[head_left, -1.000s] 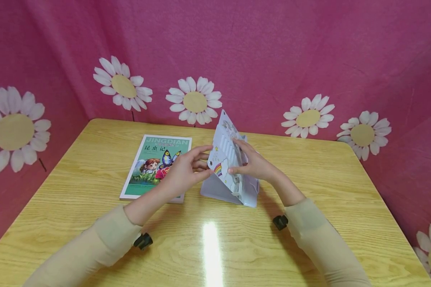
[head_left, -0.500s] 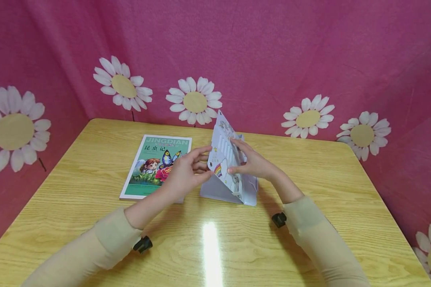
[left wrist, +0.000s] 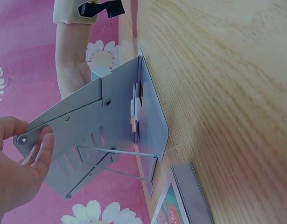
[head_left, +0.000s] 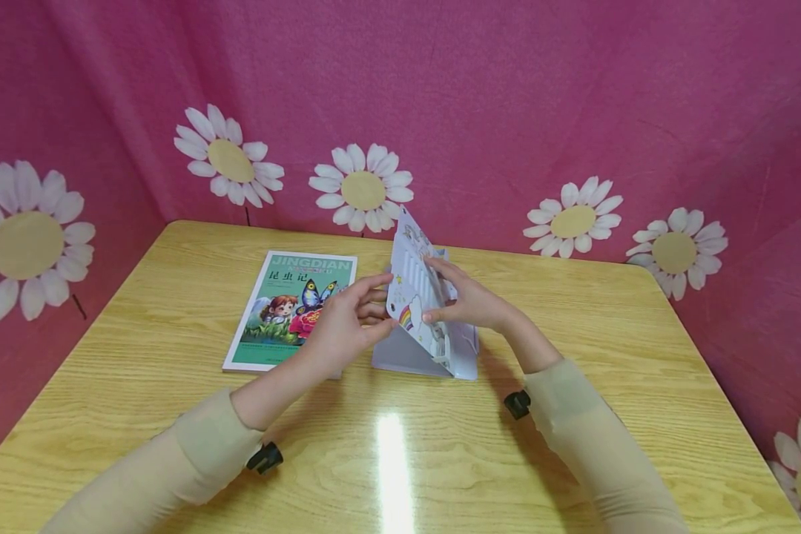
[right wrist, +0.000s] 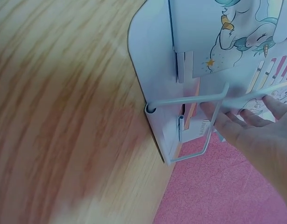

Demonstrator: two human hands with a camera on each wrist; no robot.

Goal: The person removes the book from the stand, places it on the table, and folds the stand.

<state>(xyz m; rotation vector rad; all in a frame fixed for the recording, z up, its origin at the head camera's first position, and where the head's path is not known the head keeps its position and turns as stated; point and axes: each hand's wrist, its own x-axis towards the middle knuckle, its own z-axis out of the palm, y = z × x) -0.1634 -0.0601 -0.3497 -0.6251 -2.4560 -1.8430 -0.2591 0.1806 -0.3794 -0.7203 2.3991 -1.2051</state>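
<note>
A pale lilac folding book stand with rainbow and unicorn prints sits mid-table, its base flat on the wood and its panel raised steeply. My left hand pinches the panel's left edge between thumb and fingers. From the right, my right hand holds the panel with its thumb on the front and its fingers behind. In the left wrist view the stand shows its back and its wire prop, with my left hand at the corner. The right wrist view has my right hand touching the stand by the wire prop.
A green children's book lies flat just left of the stand. The wooden table is enclosed at the back and sides by a pink cloth with daisies. Both sleeves rest near the front edge.
The raised panel has tipped a little further to the left and more upright, its top edge moving left. Both hands keep their hold; the book has not moved.
</note>
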